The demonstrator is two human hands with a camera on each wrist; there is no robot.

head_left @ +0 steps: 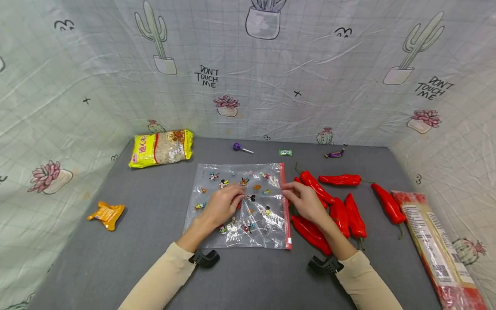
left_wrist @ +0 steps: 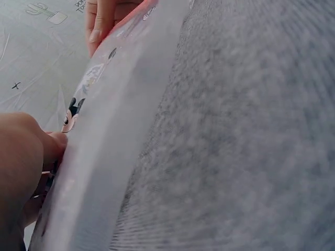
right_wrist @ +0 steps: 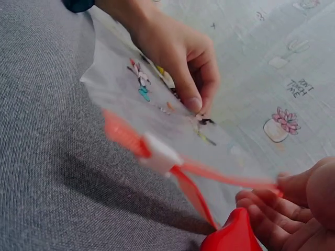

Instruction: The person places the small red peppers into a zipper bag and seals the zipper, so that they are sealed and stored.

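Note:
A clear zip bag (head_left: pixel 236 237) printed with cartoon figures lies on the table, its red zip edge (head_left: pixel 287 224) on the right. Near the middle of the bag, my left hand (head_left: pixel 224 202) pinches the upper film between thumb and fingers. My right hand (head_left: pixel 306 200) grips the red zip edge along its upper half, thumb on one side and fingers on the other. In the right wrist view the two red strips stand apart beyond the white slider (right_wrist: pixel 161 152). Red peppers (head_left: pixel 310 232) lie under and beside my right hand.
At the back are a yellow bag of food (head_left: pixel 166 148), a purple lollipop (head_left: pixel 237 147), a green wrapped candy (head_left: pixel 285 152) and a purple wrapped candy (head_left: pixel 335 153). An orange packet (head_left: pixel 108 214) lies left; a long red-and-clear package (head_left: pixel 434 241) lies right. Patterned cloth walls surround the table.

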